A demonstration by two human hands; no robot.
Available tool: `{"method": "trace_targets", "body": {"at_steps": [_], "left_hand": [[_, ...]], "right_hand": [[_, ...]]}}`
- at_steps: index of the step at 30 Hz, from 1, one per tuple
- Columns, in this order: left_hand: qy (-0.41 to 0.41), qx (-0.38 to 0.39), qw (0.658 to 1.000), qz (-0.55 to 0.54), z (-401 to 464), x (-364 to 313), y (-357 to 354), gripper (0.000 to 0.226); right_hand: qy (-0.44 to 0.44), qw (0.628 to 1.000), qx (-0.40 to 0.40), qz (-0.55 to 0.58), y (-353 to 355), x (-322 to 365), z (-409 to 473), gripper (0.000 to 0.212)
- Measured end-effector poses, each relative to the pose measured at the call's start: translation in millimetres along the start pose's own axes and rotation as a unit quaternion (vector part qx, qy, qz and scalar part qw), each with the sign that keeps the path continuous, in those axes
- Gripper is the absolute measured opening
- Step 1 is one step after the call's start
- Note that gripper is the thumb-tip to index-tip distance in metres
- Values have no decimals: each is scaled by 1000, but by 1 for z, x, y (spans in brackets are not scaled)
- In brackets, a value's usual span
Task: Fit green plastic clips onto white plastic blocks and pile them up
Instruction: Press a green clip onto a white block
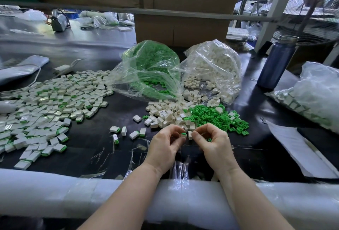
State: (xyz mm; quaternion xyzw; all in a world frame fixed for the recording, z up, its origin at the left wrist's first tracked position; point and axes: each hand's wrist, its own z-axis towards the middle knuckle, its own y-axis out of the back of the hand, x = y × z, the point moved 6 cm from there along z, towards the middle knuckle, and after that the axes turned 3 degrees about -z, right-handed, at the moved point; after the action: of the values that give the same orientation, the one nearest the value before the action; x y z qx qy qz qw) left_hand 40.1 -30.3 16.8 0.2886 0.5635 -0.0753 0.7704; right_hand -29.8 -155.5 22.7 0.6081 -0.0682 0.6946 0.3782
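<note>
Green clip (184, 134) is pinched in left hand (165, 144); white block (190, 135) is pinched in right hand (213, 144), at 6 o'clock on the surface (113, 112). Finished pile (47, 105) is noted at 9 o'clock.

- green clip (184, 134): small, bright green, pinched at fingertips of left hand (165, 144), just beside the white block
- white block (190, 135): small rectangular, upright, pinched by right hand (213, 142), above the counter (117, 112)
- loose white blocks (165, 112): unfitted heap, jumbled, just beyond the hands
- loose green clips (218, 118): scattered heap touching the right side of the white heap, a few blocks mixed in
- finished pile (45, 105): white blocks with green edge, wide flat spread at left
- five finished pieces (128, 132): lying apart between the pile and the hands
- bag of green clips (152, 68): clear, open, on its side
- bag of white blocks (214, 68): clear, open, spilling forward
</note>
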Motion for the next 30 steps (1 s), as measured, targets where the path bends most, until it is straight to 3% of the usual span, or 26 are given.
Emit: {"method": "trace_targets", "body": {"at_steps": [7,13,22,26,30], "left_hand": [[8,-209,976,55,0,4,31,21],[75,-271,953,113,-2,17,41,22],[164,-228,932,228,-2,19,36,40],[85,-213,939,258,-2,10,30,36],[13,-130,946,297,2,8,14,43]], "right_hand": [[-35,996,-70,-39,11,-10,2,10],[-54,988,-124,-78,21,-16,3,10],[-60,980,-126,-141,21,-19,5,9],[-46,978,-102,-178,16,-14,4,9],[-44,969,-73,-234,12,-11,3,13]]}}
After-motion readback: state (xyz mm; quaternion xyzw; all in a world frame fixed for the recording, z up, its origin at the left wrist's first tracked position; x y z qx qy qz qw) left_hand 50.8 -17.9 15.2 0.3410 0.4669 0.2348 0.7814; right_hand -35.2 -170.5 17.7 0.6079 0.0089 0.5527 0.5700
